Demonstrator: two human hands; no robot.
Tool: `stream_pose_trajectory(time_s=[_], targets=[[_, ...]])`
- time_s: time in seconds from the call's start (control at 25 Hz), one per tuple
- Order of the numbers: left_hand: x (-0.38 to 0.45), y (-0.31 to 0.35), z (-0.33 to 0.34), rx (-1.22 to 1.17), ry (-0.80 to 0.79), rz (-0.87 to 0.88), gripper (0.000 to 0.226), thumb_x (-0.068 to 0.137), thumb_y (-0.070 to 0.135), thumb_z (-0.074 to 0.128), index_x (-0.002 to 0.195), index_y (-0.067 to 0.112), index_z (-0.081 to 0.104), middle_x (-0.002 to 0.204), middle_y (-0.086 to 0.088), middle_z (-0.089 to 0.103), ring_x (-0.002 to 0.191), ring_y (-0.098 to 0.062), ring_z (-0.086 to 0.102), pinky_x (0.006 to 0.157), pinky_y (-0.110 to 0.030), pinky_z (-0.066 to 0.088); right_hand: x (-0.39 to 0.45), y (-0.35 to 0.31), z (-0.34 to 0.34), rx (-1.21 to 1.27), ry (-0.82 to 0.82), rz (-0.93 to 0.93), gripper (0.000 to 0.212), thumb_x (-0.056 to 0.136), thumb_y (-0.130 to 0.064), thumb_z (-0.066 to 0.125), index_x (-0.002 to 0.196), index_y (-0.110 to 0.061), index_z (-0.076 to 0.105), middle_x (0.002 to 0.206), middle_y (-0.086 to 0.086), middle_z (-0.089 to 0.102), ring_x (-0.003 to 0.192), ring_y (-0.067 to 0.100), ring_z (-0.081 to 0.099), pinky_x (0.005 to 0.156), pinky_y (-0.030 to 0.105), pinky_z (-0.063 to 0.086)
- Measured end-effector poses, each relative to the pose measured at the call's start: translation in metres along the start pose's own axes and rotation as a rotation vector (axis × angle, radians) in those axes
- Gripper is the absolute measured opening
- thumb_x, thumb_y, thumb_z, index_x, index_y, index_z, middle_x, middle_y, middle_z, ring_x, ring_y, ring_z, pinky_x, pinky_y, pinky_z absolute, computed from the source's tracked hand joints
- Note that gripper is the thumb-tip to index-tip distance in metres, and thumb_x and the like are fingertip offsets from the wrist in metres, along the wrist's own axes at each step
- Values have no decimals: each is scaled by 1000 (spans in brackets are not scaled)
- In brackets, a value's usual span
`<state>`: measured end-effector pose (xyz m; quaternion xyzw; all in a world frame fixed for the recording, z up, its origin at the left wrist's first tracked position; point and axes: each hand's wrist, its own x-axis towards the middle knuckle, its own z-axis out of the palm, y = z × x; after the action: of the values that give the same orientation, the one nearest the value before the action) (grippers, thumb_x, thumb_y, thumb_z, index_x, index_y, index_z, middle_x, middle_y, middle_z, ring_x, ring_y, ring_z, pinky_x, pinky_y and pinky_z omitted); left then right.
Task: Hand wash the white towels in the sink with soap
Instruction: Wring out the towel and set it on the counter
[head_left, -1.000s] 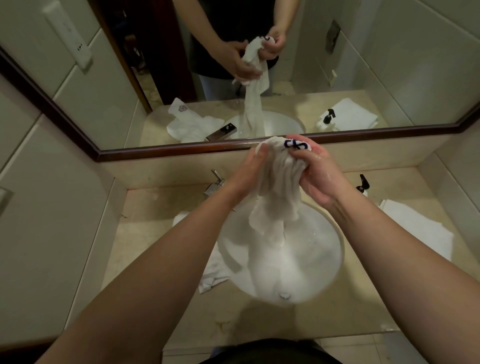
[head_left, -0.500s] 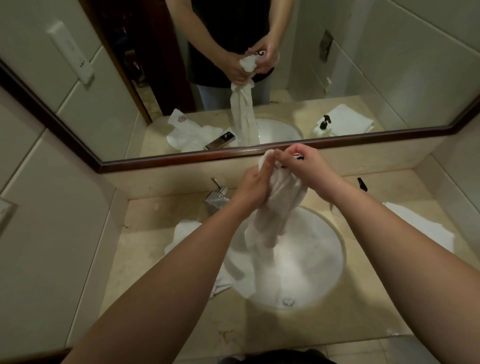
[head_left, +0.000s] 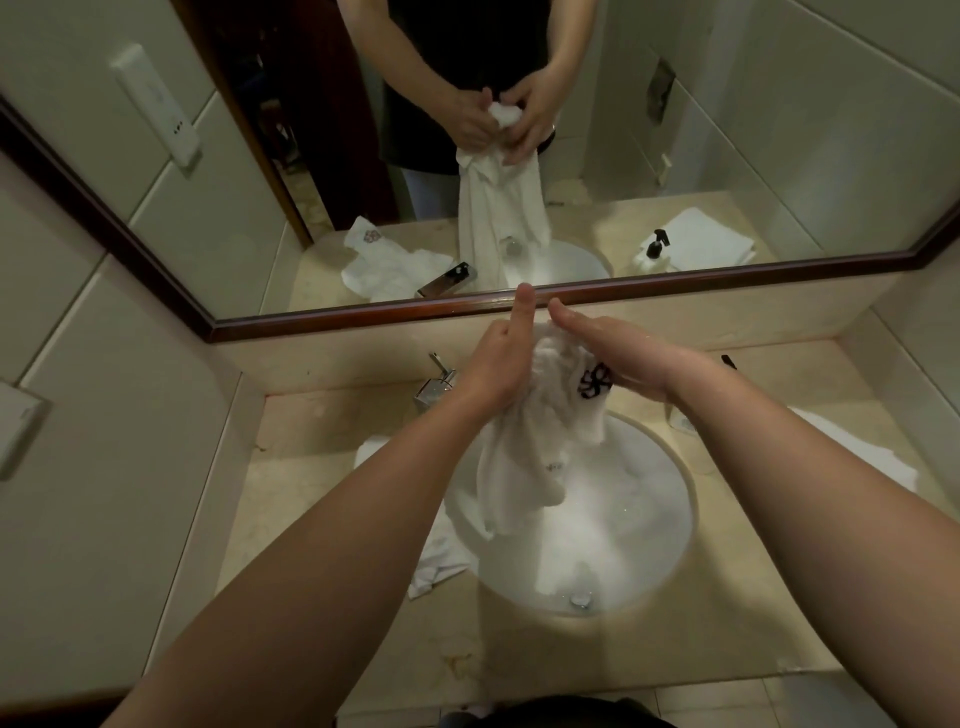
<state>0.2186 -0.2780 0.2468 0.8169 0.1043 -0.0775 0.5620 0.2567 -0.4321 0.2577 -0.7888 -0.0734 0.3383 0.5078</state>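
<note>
Both hands have flattened since half a second ago: where they pinched the top of the towel, they now press it between the palms. The left hand (head_left: 496, 364) lies against the towel's left side with its fingers (head_left: 522, 306) straight and together, pointing up toward the mirror frame (head_left: 363, 317). The right hand (head_left: 623, 358) lies flat across the towel's right side, fingers straight and together, wet and shiny. Neither hand curls round the cloth; it is squeezed between the two.

The white towel (head_left: 524, 457), bunched at the top and showing a dark embroidered logo (head_left: 595, 382), hangs from between the palms down into the sink (head_left: 660, 540), its lower end reaching the sudsy white water in the round basin. The drain (head_left: 579, 601) shows at the near side of the bowl.

A second white towel (head_left: 439, 561) lies crumpled on the beige bench (head_left: 322, 499) just left of the sink, partly hidden by the left forearm. Another folded white towel (head_left: 852, 452) lies on the bench to the right, behind the right forearm. A chrome tap (head_left: 436, 387) stands at the back left of the basin. The black pump head of a soap dispenser (head_left: 728, 361) peeks out beyond the right wrist. The mirror (head_left: 571, 156) repeats the hands, the hanging towel and the bench.
</note>
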Motion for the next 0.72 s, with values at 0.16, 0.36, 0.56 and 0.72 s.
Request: stream_pose_trajectory(time_s=[0.16,0.36,0.56,0.72], targets=[[7,-1,-4,71,42,-20,69,104,59,22,97,12,73,96,-4,72,94,-17,65,85,-32,45,1,-3,14,356,91,-98,33,100,-34,52,101,-7,71,98,9,76,92,19,73,82,28,54],[6,-38,-13,-61,-295,-214,106,69,99,18,134,28,61,129,-5,66,119,-24,62,105,-45,46,3,-12,24,558,255,-146,20,99,-26,55,90,-11,66,70,2,71,68,15,69,62,24,54],[3,-62,-9,-133,-310,-260,90,86,85,11,153,30,38,151,8,42,140,-18,39,121,-44,24,11,0,11,407,427,-63,19,92,-30,54,80,-21,66,83,2,65,86,23,60,80,36,46],[8,-51,-5,-195,-213,-257,61,102,61,28,130,19,62,129,-2,65,122,-19,59,107,-37,44,11,18,-11,-18,277,-41,25,90,-32,51,85,-12,64,86,1,59,83,24,54,75,34,41]])
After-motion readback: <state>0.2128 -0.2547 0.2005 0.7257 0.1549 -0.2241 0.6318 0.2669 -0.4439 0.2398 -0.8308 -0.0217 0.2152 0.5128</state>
